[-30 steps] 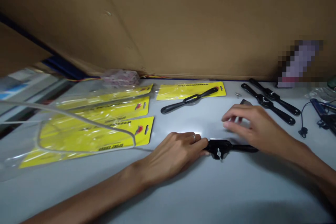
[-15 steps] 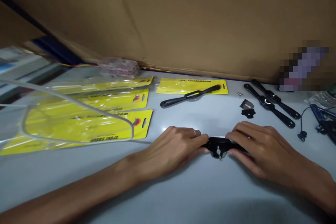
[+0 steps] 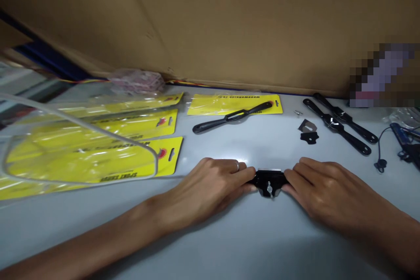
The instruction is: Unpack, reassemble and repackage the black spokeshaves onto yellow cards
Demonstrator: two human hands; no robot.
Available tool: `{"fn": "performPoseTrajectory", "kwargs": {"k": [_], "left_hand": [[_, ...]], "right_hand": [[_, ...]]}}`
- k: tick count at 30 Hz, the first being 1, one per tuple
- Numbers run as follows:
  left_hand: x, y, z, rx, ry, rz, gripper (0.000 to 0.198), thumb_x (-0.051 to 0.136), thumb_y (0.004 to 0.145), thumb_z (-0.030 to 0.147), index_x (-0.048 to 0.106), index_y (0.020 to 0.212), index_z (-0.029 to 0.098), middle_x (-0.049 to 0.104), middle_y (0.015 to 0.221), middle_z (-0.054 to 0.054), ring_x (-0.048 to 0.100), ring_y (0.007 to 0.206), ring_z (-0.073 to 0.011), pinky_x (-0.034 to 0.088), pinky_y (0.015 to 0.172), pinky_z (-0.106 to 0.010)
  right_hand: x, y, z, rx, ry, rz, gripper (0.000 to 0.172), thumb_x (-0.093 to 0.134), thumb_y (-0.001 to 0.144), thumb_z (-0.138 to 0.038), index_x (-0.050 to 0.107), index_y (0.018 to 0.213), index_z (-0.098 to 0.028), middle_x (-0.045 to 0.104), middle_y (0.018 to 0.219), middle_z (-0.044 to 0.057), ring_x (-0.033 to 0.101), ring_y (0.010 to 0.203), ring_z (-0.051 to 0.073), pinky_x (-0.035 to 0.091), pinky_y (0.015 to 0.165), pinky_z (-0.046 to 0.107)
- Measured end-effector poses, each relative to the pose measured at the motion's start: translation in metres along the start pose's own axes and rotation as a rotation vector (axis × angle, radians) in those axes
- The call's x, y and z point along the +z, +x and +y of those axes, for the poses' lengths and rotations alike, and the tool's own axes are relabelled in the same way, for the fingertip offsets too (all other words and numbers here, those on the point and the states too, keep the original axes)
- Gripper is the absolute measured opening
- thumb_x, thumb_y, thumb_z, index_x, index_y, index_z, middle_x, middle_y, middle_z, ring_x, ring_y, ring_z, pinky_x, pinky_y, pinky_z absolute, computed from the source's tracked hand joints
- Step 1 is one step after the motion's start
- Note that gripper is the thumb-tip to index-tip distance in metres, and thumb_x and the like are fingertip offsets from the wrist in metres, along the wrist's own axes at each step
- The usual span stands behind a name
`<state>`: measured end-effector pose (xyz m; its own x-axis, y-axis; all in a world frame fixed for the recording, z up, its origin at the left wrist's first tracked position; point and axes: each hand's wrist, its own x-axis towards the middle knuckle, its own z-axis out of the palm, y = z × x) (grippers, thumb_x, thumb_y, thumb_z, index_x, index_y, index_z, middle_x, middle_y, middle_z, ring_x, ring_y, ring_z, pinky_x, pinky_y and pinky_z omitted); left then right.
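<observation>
A black spokeshave (image 3: 270,180) lies crosswise between my hands, its blade edge facing away and a silver wing screw on its middle. My left hand (image 3: 221,181), with a ring on one finger, is closed around its left handle. My right hand (image 3: 318,188) is wrapped over the right handle, which the fingers hide. Beyond them lie a bare spokeshave body (image 3: 234,116), a loose steel blade (image 3: 307,126), a black cap plate (image 3: 309,138) and a small screw (image 3: 298,113). Two more spokeshaves (image 3: 349,137) rest side by side at the right.
Yellow cards in clear packaging (image 3: 131,162) cover the left of the grey table (image 3: 210,245). A white cable loop (image 3: 98,129) hangs across them. Another yellow card (image 3: 213,104) lies under the bare body's end. A cardboard wall (image 3: 229,26) stands behind; dark blue tools (image 3: 402,140) lie far right.
My right hand's fingers have closed in more tightly around the right handle. The view has shifted slightly, and the spokeshave stays between both hands.
</observation>
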<state>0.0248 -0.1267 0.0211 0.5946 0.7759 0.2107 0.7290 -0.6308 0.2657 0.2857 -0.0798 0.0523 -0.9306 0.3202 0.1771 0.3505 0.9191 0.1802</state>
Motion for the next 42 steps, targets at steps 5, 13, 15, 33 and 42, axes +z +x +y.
{"fn": "performPoseTrajectory", "kwargs": {"k": [5,13,15,33,42], "left_hand": [[-0.001,0.001,0.001,-0.006,-0.002,-0.008,0.043,0.029,0.112,0.04,0.053,0.082,0.021,0.056,0.065,0.003,0.051,0.052,-0.0132,0.027,0.052,-0.031],[-0.002,0.001,0.001,-0.021,-0.024,-0.028,0.039,0.033,0.112,0.037,0.058,0.086,0.02,0.058,0.067,0.003,0.05,0.054,-0.013,0.025,0.052,-0.031],[-0.002,0.001,0.001,-0.025,-0.029,-0.037,0.038,0.035,0.112,0.036,0.058,0.087,0.02,0.059,0.068,0.003,0.051,0.055,-0.0131,0.026,0.053,-0.03],[-0.001,0.003,0.001,-0.02,-0.039,-0.014,0.03,0.046,0.108,0.033,0.057,0.083,0.02,0.06,0.069,0.003,0.053,0.056,-0.0138,0.027,0.053,-0.031],[-0.001,0.002,0.002,-0.013,-0.029,0.001,0.037,0.037,0.111,0.034,0.058,0.084,0.02,0.058,0.067,0.003,0.05,0.056,-0.0139,0.028,0.053,-0.032]], "right_hand": [[-0.008,0.002,-0.006,-0.046,-0.088,0.01,0.026,0.053,0.076,0.005,0.065,0.087,-0.016,0.062,0.07,0.005,0.055,0.06,0.02,0.034,0.048,0.033],[-0.012,0.006,-0.016,-0.09,-0.214,0.047,0.037,0.044,0.076,0.009,0.073,0.094,-0.007,0.07,0.072,0.012,0.061,0.059,0.021,0.044,0.045,0.031],[-0.011,0.005,-0.015,-0.107,-0.226,0.053,0.039,0.044,0.077,0.01,0.073,0.097,-0.004,0.071,0.073,0.012,0.063,0.06,0.021,0.045,0.046,0.031],[-0.01,0.011,-0.001,-0.173,0.021,0.237,0.037,0.037,0.104,-0.007,0.074,0.108,-0.013,0.076,0.084,0.004,0.065,0.076,0.018,0.044,0.057,0.033],[0.001,0.014,-0.004,-0.204,0.027,0.31,0.018,0.057,0.099,-0.008,0.072,0.091,-0.012,0.072,0.079,0.003,0.06,0.069,0.016,0.043,0.055,0.031]]}}
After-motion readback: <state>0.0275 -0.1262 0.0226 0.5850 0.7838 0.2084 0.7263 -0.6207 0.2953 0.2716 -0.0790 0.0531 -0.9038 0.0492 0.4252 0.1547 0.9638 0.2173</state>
